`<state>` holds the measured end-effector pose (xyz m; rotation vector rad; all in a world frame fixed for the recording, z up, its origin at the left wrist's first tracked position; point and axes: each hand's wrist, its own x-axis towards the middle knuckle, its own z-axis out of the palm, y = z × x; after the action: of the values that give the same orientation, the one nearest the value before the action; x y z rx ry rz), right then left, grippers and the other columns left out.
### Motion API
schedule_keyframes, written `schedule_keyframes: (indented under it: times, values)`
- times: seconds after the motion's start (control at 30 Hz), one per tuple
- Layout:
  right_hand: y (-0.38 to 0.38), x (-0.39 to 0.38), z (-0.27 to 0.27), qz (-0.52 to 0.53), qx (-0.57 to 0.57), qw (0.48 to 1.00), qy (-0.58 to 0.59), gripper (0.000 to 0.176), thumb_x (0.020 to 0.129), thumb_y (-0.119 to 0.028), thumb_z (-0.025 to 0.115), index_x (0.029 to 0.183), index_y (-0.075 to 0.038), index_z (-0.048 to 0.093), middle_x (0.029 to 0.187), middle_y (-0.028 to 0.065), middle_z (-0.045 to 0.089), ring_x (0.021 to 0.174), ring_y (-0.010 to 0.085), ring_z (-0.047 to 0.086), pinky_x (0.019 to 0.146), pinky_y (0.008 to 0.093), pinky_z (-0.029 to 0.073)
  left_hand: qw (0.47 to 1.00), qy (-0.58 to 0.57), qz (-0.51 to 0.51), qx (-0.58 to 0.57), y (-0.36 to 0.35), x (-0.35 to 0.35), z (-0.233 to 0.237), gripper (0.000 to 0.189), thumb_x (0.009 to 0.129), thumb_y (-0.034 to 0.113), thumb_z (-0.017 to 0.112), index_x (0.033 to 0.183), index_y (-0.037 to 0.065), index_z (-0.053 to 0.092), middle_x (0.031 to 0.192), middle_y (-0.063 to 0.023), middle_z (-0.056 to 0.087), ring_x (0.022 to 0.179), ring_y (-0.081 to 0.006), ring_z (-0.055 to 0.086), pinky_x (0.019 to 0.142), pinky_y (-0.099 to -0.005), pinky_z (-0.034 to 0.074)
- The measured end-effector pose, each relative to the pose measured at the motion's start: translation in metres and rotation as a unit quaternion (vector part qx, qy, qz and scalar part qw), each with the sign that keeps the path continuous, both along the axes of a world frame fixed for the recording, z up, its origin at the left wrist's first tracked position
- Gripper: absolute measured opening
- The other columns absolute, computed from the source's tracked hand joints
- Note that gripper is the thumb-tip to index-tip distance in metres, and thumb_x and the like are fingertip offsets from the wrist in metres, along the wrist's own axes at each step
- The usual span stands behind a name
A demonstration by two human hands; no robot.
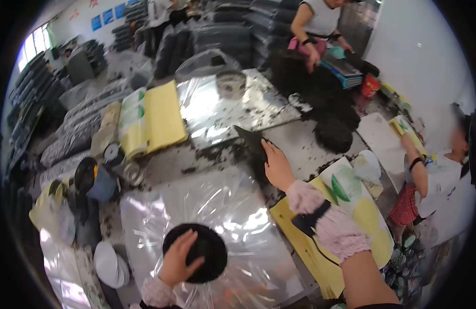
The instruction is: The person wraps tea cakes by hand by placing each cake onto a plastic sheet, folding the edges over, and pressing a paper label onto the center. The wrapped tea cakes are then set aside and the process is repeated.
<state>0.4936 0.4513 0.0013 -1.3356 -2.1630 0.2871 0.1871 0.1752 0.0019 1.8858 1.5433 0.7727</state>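
My left hand [178,260] lies with fingers spread on a round black disc [213,252]. Under the disc is a stack of clear plastic sheets or bags [238,206], shiny and creased. Further forward, my right hand [278,166] has its fingers closed at the edge of a dark, thin, pointed piece [252,143]. Part of that piece is hard to tell from the dark crumbs on the table beneath it. A large heap of loose black material [336,116] lies beyond my right hand.
A metal tray [269,100] with a metal ring [231,84] stands ahead. Yellow printed packets lie left [165,116] and right [361,211]. At left are a blue-grey cup [103,184] and white discs [110,263]. Co-workers [320,23] work across and at right.
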Motion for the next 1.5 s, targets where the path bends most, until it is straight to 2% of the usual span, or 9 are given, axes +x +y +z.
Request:
schedule_keyframes:
  times: [0.07,0.17,0.3,0.53,0.67,0.83,1.27,1.4,1.5]
  values:
    - [-0.078,-0.034,0.038,0.113,0.092,0.989,-0.03,0.063,0.086,-0.006,0.055,0.147,0.0,0.039,0.143,0.0282,0.045,0.132,0.0452,0.043,0.113,0.0529,0.032,0.977,-0.149,0.134,-0.066,-0.013,-0.016,0.006,0.071,0.088,0.033,0.072,0.147,0.008,0.042,0.149,-0.0179,0.044,0.139,-0.0319,0.042,0.115,-0.0427,0.031]
    - [-0.188,-0.075,0.021,0.289,0.143,0.945,-0.055,0.058,0.088,-0.012,0.051,0.144,0.0,0.044,0.143,0.0277,0.045,0.138,0.0467,0.039,0.112,0.0634,0.028,0.763,-0.597,0.241,0.058,-0.017,-0.027,-0.002,0.051,0.091,0.006,0.062,0.14,0.004,0.051,0.151,-0.0156,0.043,0.139,-0.0281,0.042,0.112,-0.0401,0.037]
    - [-0.242,-0.089,0.002,0.4,-0.034,0.916,-0.023,0.071,0.086,-0.026,0.06,0.149,-0.001,0.038,0.151,0.0266,0.037,0.142,0.046,0.032,0.116,0.0603,0.023,0.976,-0.039,0.188,0.1,-0.035,-0.026,-0.015,0.049,0.084,-0.003,0.064,0.133,0.003,0.057,0.144,-0.0166,0.048,0.137,-0.0317,0.044,0.112,-0.0385,0.037]
    - [-0.205,-0.14,0.013,0.389,0.02,0.916,-0.094,0.094,0.085,-0.07,0.055,0.153,-0.008,0.034,0.158,0.0248,0.026,0.148,0.0442,0.02,0.118,0.0598,0.013,0.952,-0.131,0.247,0.128,-0.034,-0.017,-0.014,0.052,0.075,-0.008,0.062,0.126,0.003,0.061,0.133,-0.0145,0.052,0.128,-0.0322,0.049,0.108,-0.0383,0.04]
    - [-0.218,-0.149,-0.014,0.38,0.002,0.912,-0.157,0.093,0.084,-0.069,0.055,0.15,-0.006,0.037,0.158,0.0241,0.026,0.149,0.0424,0.016,0.119,0.0614,0.009,0.958,0.076,0.246,0.128,-0.026,-0.007,-0.024,0.047,0.069,-0.005,0.061,0.116,0.003,0.065,0.109,-0.0143,0.056,0.112,-0.0351,0.051,0.102,-0.0447,0.04]
    - [-0.221,-0.151,-0.022,0.382,-0.036,0.907,-0.177,0.09,0.085,-0.064,0.059,0.148,-0.004,0.04,0.158,0.0252,0.026,0.149,0.044,0.013,0.119,0.0622,0.007,0.895,0.403,0.035,0.19,-0.017,0.002,-0.009,0.058,0.076,0.018,0.065,0.131,0.002,0.057,0.134,-0.0163,0.054,0.13,-0.036,0.045,0.112,-0.0508,0.032]
    - [-0.227,-0.161,-0.048,0.371,-0.143,0.859,-0.322,0.086,0.082,-0.059,0.065,0.147,-0.006,0.044,0.151,0.0256,0.038,0.142,0.0499,0.023,0.116,0.0631,0.014,0.945,0.275,-0.175,0.011,0.018,-0.007,-0.011,0.096,0.072,0.031,0.076,0.152,0.005,0.031,0.154,-0.0171,0.034,0.136,-0.0343,0.041,0.113,-0.0555,0.028]
    - [-0.232,-0.154,-0.03,0.388,-0.099,0.898,-0.181,0.067,0.081,-0.039,0.069,0.137,-0.006,0.054,0.141,0.0224,0.048,0.132,0.0458,0.041,0.113,0.0565,0.027,0.953,0.252,-0.159,0.061,0.013,-0.004,-0.003,0.101,0.065,0.034,0.082,0.149,0.003,0.035,0.152,-0.018,0.036,0.137,-0.0347,0.04,0.113,-0.0539,0.029]
    - [-0.225,-0.13,0.005,0.396,-0.034,0.916,0.05,0.042,0.078,-0.014,0.071,0.118,-0.002,0.065,0.126,0.0211,0.058,0.117,0.0383,0.057,0.103,0.0457,0.044,0.981,0.131,-0.036,0.139,-0.022,-0.016,0.033,0.058,0.074,0.015,0.076,0.128,0.003,0.059,0.128,-0.015,0.06,0.115,-0.0353,0.059,0.1,-0.0457,0.047]
